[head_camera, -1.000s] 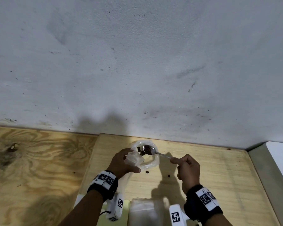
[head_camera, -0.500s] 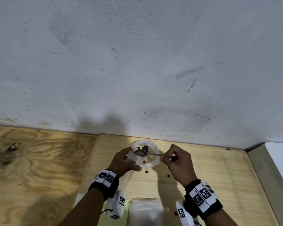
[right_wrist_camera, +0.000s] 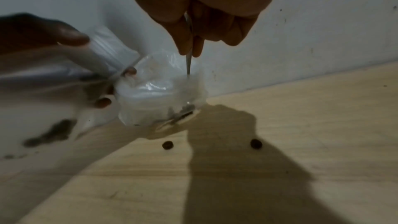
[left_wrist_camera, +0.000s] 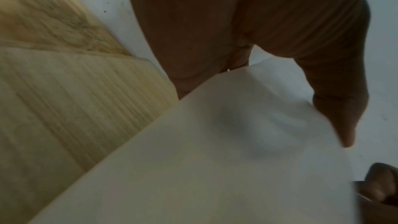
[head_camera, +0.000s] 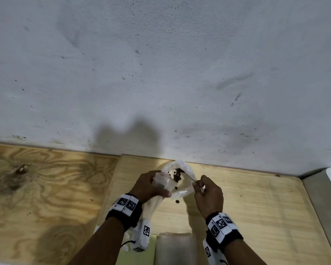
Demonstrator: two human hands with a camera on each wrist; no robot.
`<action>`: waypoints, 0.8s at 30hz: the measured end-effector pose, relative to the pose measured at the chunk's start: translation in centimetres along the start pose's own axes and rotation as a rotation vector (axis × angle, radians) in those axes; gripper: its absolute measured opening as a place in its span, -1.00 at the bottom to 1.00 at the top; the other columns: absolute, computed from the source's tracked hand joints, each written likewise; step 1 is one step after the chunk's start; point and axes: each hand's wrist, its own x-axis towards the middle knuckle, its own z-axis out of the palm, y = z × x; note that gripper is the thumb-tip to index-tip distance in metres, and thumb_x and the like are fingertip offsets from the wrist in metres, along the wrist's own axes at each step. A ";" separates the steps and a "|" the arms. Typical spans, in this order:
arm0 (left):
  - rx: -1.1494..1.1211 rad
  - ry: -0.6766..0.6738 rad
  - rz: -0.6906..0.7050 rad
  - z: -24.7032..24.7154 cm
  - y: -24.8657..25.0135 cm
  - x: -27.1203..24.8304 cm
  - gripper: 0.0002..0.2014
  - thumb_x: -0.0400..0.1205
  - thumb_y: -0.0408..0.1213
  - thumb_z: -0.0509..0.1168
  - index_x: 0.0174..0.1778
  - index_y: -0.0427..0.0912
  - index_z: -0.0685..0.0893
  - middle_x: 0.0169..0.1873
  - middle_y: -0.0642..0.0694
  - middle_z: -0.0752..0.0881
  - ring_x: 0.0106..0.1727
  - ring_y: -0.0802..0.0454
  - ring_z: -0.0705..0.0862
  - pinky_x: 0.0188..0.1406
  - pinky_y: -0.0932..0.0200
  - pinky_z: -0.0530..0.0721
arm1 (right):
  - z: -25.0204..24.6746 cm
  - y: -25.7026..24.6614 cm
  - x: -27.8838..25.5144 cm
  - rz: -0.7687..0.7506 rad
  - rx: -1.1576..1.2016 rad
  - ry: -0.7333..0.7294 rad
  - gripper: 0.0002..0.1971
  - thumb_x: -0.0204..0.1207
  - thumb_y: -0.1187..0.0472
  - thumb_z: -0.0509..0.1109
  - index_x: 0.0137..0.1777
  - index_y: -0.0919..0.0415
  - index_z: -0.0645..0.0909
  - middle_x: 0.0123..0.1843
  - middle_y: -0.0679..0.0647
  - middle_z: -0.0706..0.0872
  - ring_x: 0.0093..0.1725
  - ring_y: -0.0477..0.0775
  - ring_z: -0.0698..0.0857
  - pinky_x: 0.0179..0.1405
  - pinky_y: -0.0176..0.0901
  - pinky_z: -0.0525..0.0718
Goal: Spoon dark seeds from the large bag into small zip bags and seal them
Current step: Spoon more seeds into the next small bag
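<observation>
From the head view I see my left hand (head_camera: pixel 150 185) gripping a small zip bag (head_camera: pixel 163 181) together with the rim of the large bag (head_camera: pixel 182 180), which stands at the back edge of the desk (head_camera: pixel 256 207) against the white wall (head_camera: pixel 161 73). My right hand (head_camera: pixel 208 194) pinches the handle of a spoon (head_camera: pixel 188 177) whose bowl end dips into the large bag's open mouth. Dark seeds (head_camera: pixel 177 175) show in a clump inside that mouth.

The right wrist view adds what the head misses: the spoon shaft (right_wrist_camera: pixel 188 62) runs down from thumb and fingers through the clear plastic, and two loose seeds (right_wrist_camera: pixel 167 145) lie on the wood in front of the bag. The head view shows only one of them. The left wrist view is blurred; I make out only the palm and pale plastic (left_wrist_camera: pixel 237 142).

The large bag is translucent white and crumpled. One spoon, one small bag in hand, and a pile of clear bags (head_camera: pixel 175 247) at the near edge.
</observation>
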 end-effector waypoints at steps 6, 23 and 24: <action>0.061 0.005 0.095 -0.2 0.3 -0.2 -0.22 -0.02 -0.18 0.72 0.19 0.09 0.70 0.12 0.12 0.74 0.16 0.10 0.69 -0.05 0.22 0.72 | 0.5 1.9 0.2 0.153 0.106 -0.022 -0.61 0.49 0.20 0.51 -0.39 -0.04 0.35 -0.41 -0.01 0.70 -0.44 0.08 0.55 -0.38 -0.09 0.59; 0.122 -0.003 0.181 0.1 0.1 0.0 -0.30 0.08 -0.36 0.73 0.10 0.17 0.69 0.25 0.15 0.66 0.19 0.16 0.65 -0.04 0.28 0.66 | -0.4 3.1 -0.7 0.268 0.249 -0.024 -0.59 0.38 0.36 0.54 -0.45 0.11 0.34 -0.33 0.31 0.67 -0.36 0.13 0.56 -0.32 -0.12 0.53; 0.129 -0.006 0.182 0.1 0.0 0.0 -0.30 0.08 -0.37 0.73 0.11 0.17 0.69 0.26 0.16 0.65 0.19 0.16 0.65 -0.04 0.28 0.66 | -0.5 3.1 -0.8 0.271 0.244 -0.013 -0.59 0.39 0.36 0.53 -0.44 0.10 0.34 -0.33 0.30 0.67 -0.34 0.17 0.59 -0.32 -0.11 0.54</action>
